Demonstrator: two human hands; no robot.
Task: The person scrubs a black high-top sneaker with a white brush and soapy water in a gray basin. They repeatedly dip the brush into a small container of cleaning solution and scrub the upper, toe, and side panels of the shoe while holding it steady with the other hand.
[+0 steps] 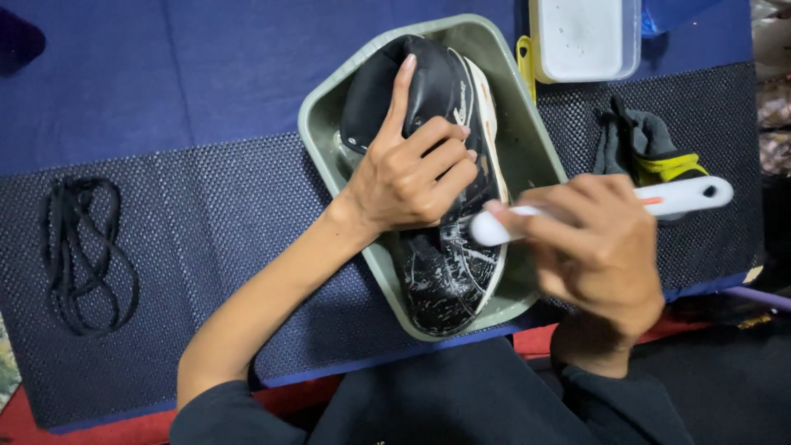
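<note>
- My left hand [412, 177] presses down on a black sneaker with a white sole [441, 206]. My pointing finger lies long and straight on the heel part. My other fingers are curled on the side of the shoe to keep it from sliding.
- My right hand [597, 251] holds a white plastic brush with a long handle [684, 196]. My fingers are wrapped tight around the middle of it. The front end of the brush touches the side of the shoe, near the toe.
- The shoe lies on its side in a grey-green plastic tub with slanted walls [527, 132]. The toe points at me. White soap foam sits on the toe part.
- I think I am in the scrubbing step. The toe looks soapy, but the heel part looks dry. To scrub there, I would need to slide my left hand away and hold the shoe firm somewhere else.
- The tub sits on a dark bumpy mat [231, 239] over a blue tabletop [206, 66].
- Black shoelaces [82, 255] lie in a loose pile far to the left on the mat.
- A dark grey cloth with a yellow band [643, 144] lies just right of the tub.
- A clear plastic box of cloudy white water [585, 37] stands behind the tub.
</note>
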